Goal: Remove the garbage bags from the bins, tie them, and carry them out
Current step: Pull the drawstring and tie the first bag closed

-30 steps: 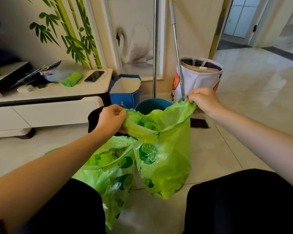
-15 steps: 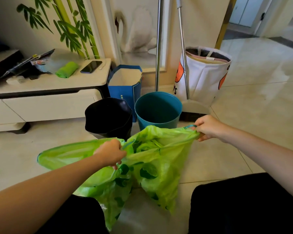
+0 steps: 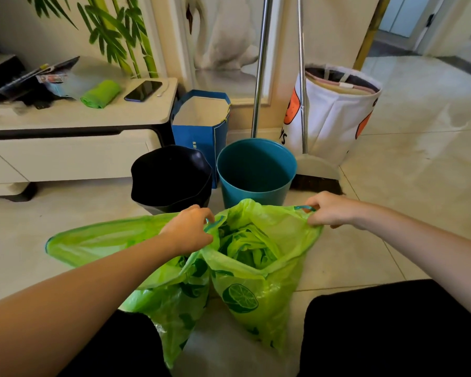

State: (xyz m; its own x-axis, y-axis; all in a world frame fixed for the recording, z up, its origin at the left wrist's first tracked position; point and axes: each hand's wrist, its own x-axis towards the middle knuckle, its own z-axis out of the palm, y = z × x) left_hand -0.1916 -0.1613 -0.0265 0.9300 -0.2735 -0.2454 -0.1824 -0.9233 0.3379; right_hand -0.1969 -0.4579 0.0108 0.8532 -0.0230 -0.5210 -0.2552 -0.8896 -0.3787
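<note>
Now, left hand (image 3: pixel 187 229): grasps garbage bag (image 3: pixel 259 270) rim, before teal bin (image 3: pixel 256 170).
Right hand (image 3: pixel 329 210): pinches drawstring (image 3: pixel 305 208), spreading the mouth for tying.

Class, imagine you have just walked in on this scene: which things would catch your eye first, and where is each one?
The bright green lime-print garbage bag at the centre, its mouth stretched open between the left hand and the right hand, which grip its blue drawstring. A second green bag sprawls on the floor to the left. Just behind stand two bins without liners, a black bin and a teal bin.
</note>
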